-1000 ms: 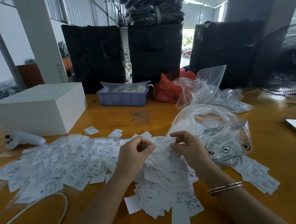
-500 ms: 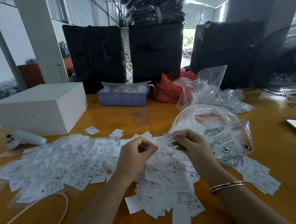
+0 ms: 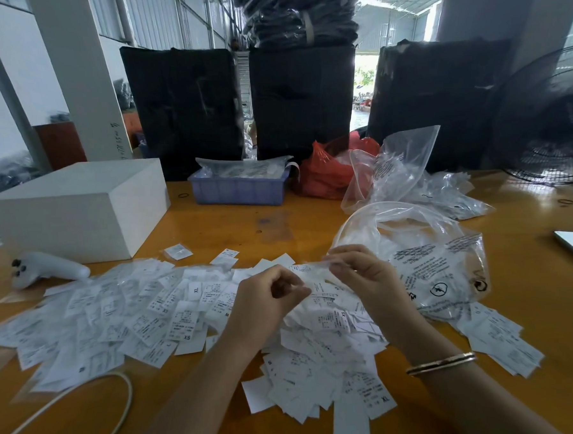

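Left to right: white controller (image 3: pixel 49 269) and white box (image 3: pixel 79 207) at the far left of the tabletop (image 3: pixel 232 229), out of the way. Next, the flat spread of labels (image 3: pixel 134 307).

Left hand (image 3: pixel 266 301): fingers curled in, thumb and forefinger pinching the lower end of one label (image 3: pixel 306 270). The label is lifted just above the label heap (image 3: pixel 324 334), between the two hands. Right hand (image 3: pixel 364 275): fingertips nipping the label's upper end, other fingers loosely bent. Clear bag (image 3: pixel 440 268) lies just beyond the right hand, mouth open.

Step looks like pulling one label free to read its size. To do it well:
- check that it's one ply, since the labels cling
- keep it taut and flat, print side up
- lift it clear so neighbouring labels don't drag along
- keep the grip at the ends, off the print
- don't sweep the heap into the spread
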`<state>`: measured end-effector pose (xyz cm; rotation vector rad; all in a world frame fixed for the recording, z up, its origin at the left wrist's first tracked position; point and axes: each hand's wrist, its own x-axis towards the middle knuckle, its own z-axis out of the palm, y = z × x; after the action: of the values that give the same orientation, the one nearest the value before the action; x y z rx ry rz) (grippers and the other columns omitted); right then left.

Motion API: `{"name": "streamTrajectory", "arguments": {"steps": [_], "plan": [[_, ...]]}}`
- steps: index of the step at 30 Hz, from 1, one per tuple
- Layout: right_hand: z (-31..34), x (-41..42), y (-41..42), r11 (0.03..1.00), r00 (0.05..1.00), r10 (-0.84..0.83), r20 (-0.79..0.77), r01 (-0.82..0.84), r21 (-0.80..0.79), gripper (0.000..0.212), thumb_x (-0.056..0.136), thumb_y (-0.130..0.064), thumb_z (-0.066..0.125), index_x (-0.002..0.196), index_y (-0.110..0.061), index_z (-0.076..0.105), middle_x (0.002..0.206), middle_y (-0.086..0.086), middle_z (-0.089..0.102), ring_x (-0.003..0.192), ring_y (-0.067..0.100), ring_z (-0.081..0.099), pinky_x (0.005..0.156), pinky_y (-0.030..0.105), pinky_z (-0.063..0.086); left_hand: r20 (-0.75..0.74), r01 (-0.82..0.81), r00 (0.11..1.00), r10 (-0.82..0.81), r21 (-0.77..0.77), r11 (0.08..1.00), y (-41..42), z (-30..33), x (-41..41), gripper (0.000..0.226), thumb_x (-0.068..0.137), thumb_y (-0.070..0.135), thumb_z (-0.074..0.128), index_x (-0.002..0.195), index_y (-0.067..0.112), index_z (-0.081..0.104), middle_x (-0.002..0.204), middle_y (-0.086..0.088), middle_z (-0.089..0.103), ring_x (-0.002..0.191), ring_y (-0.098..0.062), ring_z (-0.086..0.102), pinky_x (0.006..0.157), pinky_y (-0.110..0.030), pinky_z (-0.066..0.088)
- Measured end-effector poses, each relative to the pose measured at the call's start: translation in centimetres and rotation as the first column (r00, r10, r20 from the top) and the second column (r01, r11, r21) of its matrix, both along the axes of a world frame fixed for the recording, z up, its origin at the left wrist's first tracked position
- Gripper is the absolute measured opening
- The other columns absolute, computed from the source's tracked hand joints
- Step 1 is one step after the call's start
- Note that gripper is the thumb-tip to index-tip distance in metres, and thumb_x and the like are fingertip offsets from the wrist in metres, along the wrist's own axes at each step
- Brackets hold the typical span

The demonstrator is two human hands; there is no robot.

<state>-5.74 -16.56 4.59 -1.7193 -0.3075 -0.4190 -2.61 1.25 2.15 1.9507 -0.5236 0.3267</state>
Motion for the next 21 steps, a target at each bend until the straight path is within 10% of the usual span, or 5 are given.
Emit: {"name": "streamTrajectory", "arguments": {"steps": [21], "plan": [[-0.60, 0.10, -0.29, 0.995, 1.000, 0.015, 0.005, -0.014, -0.102, 0.026, 0.087, 0.001, 0.062, 0.081, -0.024, 0.067, 0.065, -0.014, 0.067, 0.054, -0.003, 0.058, 0.050, 0.007, 0.041, -0.050, 0.059, 0.997, -0.060, -0.019, 0.998, -0.06, 0.14, -0.06, 0.009, 0.078, 0.031, 0.075, 0.076, 0.028, 0.066, 0.069, 0.011, 0.065, 0.058, 0.001, 0.054, 0.054, -0.011, 0.043]]}}
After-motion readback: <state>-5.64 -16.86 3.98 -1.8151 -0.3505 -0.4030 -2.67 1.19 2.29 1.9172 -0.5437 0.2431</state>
